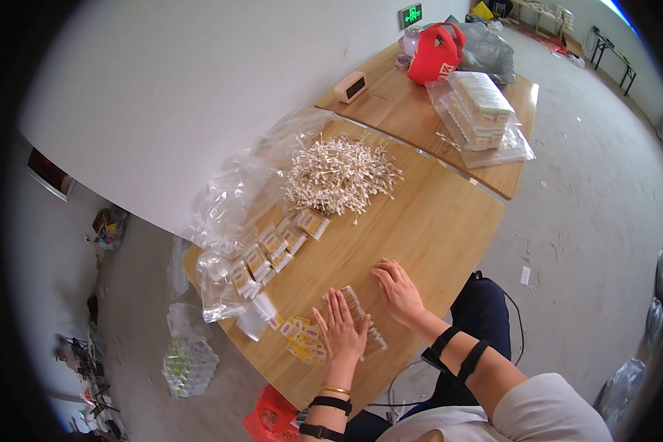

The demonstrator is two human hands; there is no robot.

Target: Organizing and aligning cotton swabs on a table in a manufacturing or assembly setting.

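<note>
My left hand [340, 328] lies flat with its fingers stretched out, over the left side of a row of cotton swabs [355, 303] laid side by side on the table. To the right of that row, my right hand [399, 292] rests palm down on the wood, fingers a little bent and nothing visible in them. Small yellow and white printed cards [302, 340] are spread left of my left hand. Beyond them stand several filled packs of cotton swabs [258, 261]. A large heap of loose cotton swabs [339, 175] covers the far part of the table.
Clear plastic bags [232, 195] line the table's left edge by the wall. On the far table [390, 92] are a stack of packed swabs [482, 107], a red bag [436, 59] and a small pink clock [351, 87]. A red plastic bag [269, 416] hangs below the near edge.
</note>
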